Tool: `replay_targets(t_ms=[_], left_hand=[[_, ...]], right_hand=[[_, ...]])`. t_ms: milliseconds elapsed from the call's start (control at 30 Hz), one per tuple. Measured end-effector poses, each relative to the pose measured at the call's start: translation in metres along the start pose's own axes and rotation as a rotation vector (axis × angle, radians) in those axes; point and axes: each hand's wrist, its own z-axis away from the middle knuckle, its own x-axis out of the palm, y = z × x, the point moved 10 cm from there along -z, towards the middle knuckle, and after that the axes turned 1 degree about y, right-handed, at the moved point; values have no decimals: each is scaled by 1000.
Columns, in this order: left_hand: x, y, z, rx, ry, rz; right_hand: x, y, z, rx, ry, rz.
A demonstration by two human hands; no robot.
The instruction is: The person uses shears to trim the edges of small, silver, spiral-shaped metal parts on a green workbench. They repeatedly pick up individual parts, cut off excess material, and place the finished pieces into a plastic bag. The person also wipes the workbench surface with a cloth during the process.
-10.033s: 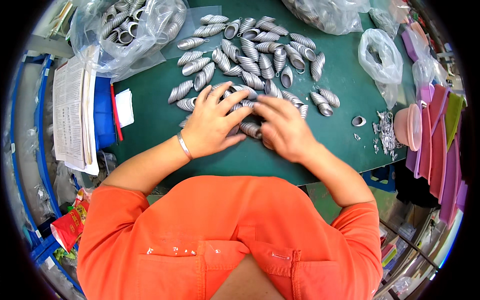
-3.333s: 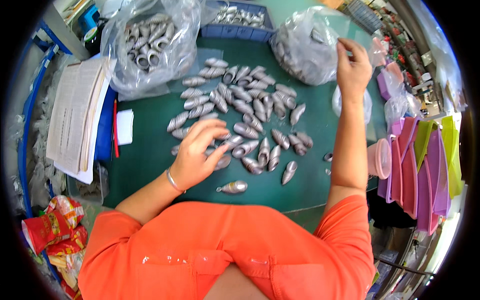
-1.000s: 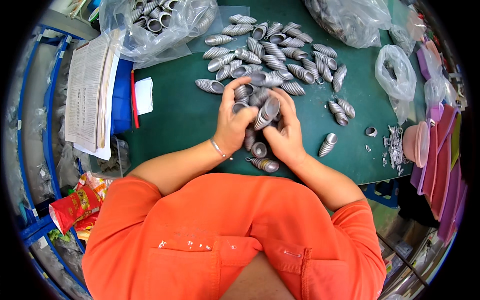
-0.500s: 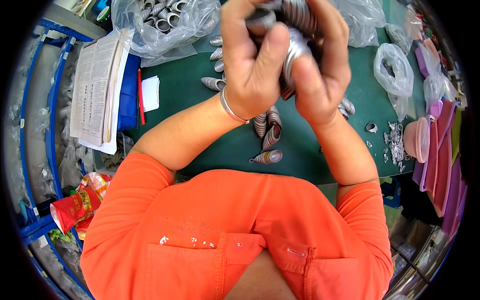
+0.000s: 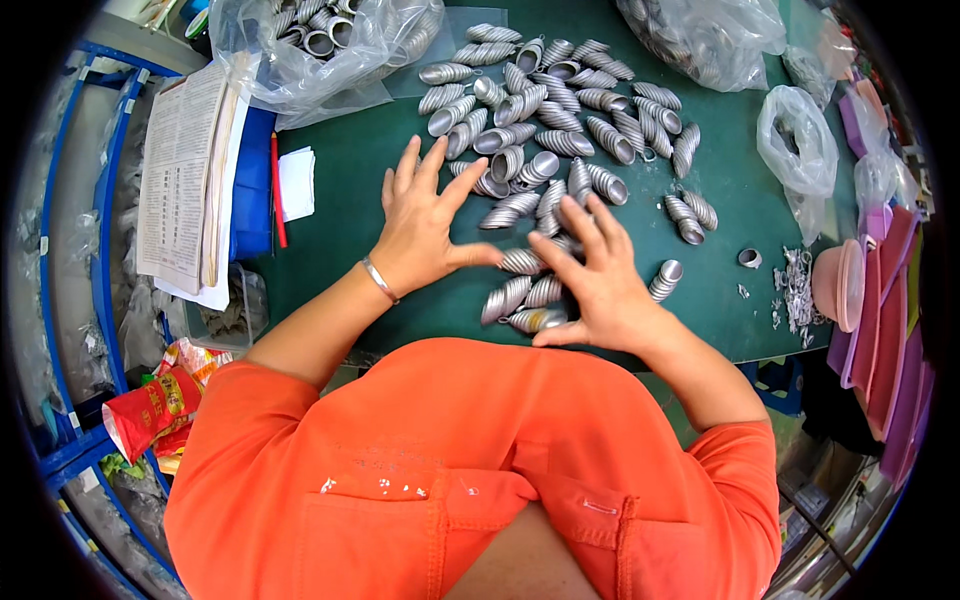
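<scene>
A loose spread of silver, spirally ridged metal tube pieces (image 5: pixel 565 143) lies on the green table (image 5: pixel 400 310). Their ends look slanted and hollow. My left hand (image 5: pixel 425 222), with a bracelet at the wrist, hovers at the left side of the spread, fingers apart and holding nothing. My right hand (image 5: pixel 597 275) reaches over the near pieces with its fingers spread. Beneath and beside it lie several tubes, among them a yellowish-tinted one (image 5: pixel 537 320) near the front edge; my fingers partly cover some. Whether the fingertips touch any piece, I cannot tell.
At the back left stands a clear bag of similar tubes (image 5: pixel 330 50), with another filled bag (image 5: pixel 705 40) at the back right. Printed papers (image 5: pixel 185 180) and a red pen (image 5: pixel 278 190) are on the left. A pink tub (image 5: pixel 838 285) and metal scraps (image 5: pixel 795 290) sit right.
Half a second ago both hands were raised together around a cluster of tubes. Now they are lower and apart, the tubes let go and scattered across the table.
</scene>
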Motion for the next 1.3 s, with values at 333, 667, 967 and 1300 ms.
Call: replay_targets(t_ms=[333,667,967,1300], left_hand=[[2,23,7,87,-75,226],[-1,20,-21,-158,465,974],[-113,68,-52,411,860,1044],[3,48,-10,184,-62,229]], right_hand=[[-9,1,-38,8,377,-75],[13,33,-41,330,782,-1008],[-114,-20,-58,-316,1033,-653],[-12,24,-6,55,86,171]])
